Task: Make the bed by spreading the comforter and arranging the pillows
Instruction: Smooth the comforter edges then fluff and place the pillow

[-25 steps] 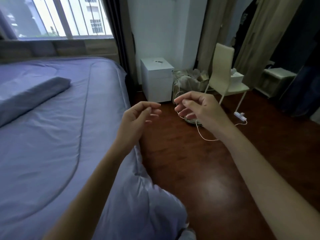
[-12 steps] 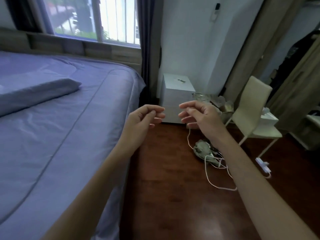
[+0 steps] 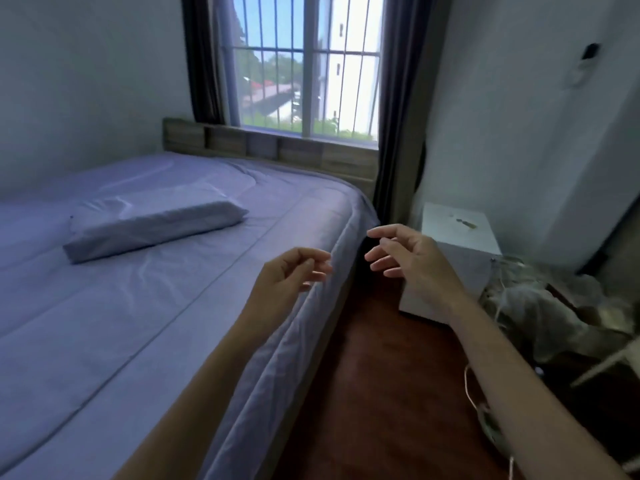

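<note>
1. The comforter (image 3: 156,323) lies spread over the mattress, fairly flat with shallow wrinkles, and its near edge hangs down the side toward the floor (image 3: 363,393).
2. One pillow (image 3: 156,226) rests on top of the comforter, angled and well short of the headboard (image 3: 270,147).
3. The left hand (image 3: 291,275) hovers above the comforter's side edge, empty, its fingers loosely curled.
4. The right hand (image 3: 405,261) hovers just beside it, over the gap between mattress and white cabinet (image 3: 460,237). It is also empty, with relaxed fingers.
5. Judged from this, spreading looks essentially done and the step in hand is arranging the pillow.
6. The next move likely calls for leaning across, taking the pillow by its ends, squaring it against the headboard, and then smoothing the remaining wrinkles.
</note>
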Available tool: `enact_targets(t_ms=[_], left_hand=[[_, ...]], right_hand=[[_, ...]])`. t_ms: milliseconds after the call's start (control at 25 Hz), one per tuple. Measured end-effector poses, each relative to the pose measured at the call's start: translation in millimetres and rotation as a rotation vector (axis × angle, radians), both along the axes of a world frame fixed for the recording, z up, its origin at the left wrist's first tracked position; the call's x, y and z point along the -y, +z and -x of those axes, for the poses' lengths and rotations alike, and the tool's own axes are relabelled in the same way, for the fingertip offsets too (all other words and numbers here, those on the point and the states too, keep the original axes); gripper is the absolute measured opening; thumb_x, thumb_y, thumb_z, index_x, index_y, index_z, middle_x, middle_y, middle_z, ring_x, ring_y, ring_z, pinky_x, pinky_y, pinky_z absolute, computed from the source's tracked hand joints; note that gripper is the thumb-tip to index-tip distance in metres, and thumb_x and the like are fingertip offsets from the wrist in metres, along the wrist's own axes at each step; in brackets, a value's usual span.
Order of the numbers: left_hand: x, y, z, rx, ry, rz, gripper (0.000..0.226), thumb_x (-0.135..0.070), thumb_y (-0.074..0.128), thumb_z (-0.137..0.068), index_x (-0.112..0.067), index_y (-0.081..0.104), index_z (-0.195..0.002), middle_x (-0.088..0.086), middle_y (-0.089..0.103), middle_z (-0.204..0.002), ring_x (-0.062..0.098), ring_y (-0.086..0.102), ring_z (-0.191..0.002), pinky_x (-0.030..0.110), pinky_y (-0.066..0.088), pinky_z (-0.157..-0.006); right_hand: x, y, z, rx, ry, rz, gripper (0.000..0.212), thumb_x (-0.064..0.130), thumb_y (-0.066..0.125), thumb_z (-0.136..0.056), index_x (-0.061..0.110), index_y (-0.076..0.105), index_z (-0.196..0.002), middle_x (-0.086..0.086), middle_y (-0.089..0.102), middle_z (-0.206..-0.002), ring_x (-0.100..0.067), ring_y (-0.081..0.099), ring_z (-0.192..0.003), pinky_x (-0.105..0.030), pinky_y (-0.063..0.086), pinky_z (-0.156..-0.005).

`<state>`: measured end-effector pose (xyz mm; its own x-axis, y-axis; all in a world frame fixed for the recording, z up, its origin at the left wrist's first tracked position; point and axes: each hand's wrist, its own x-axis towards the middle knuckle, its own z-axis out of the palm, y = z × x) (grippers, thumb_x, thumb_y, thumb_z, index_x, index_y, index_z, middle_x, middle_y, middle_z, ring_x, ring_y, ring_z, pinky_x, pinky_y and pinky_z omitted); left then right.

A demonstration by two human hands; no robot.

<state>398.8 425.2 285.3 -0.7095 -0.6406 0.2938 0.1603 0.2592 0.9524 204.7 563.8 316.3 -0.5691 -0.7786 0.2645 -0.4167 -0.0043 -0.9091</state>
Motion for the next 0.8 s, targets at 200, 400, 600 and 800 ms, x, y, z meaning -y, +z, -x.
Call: enact_targets(t_ms=[200,400,600,800], left_hand=[[20,15,53,-0.014,0.231,0.012,0.027,-0.012,0.047,-0.105,-0.014,0.071,-0.116,0.01,0.076,-0.108,0.027,0.072,-0.103,0.039,0.054,-0.089],[67,6,48,0.085,0.448,0.012,0.028,-0.013,0.046,-0.106,-0.015,0.071,-0.117,0.008,0.076,-0.109,0.025,0.072,-0.104,0.044,0.054,-0.093],[140,-15,47,0.099,0.637,-0.001,0.029,-0.012,0.044,-0.107,-0.014,0.071,-0.118,0.011,0.075,-0.109,0.03,0.071,-0.105,0.046,0.054,-0.093],[209,-61,66,0.068,0.838,-0.187,0.028,-0.013,0.044,-0.107,-0.016,0.071,-0.115,0.012,0.074,-0.109,0.036,0.068,-0.109,0.05,0.053,-0.096]], right_hand=[[77,34,94,0.068,0.123,0.066,0.024,0.02,0.051,-0.107,0.023,0.072,-0.118,-0.003,0.08,-0.101,-0.021,0.075,-0.085,-0.023,0.051,-0.067],[168,-13,107,0.135,0.358,-0.014,0.025,0.019,0.05,-0.107,0.023,0.071,-0.119,-0.002,0.08,-0.099,-0.022,0.076,-0.087,-0.028,0.053,-0.07],[253,-21,132,0.055,0.532,-0.06,0.025,0.018,0.05,-0.107,0.023,0.072,-0.116,0.001,0.08,-0.099,-0.019,0.076,-0.09,-0.029,0.054,-0.074],[330,-21,184,0.015,0.576,-0.13,0.025,0.017,0.049,-0.108,0.025,0.072,-0.116,0.003,0.08,-0.101,-0.017,0.075,-0.092,-0.03,0.053,-0.079]])
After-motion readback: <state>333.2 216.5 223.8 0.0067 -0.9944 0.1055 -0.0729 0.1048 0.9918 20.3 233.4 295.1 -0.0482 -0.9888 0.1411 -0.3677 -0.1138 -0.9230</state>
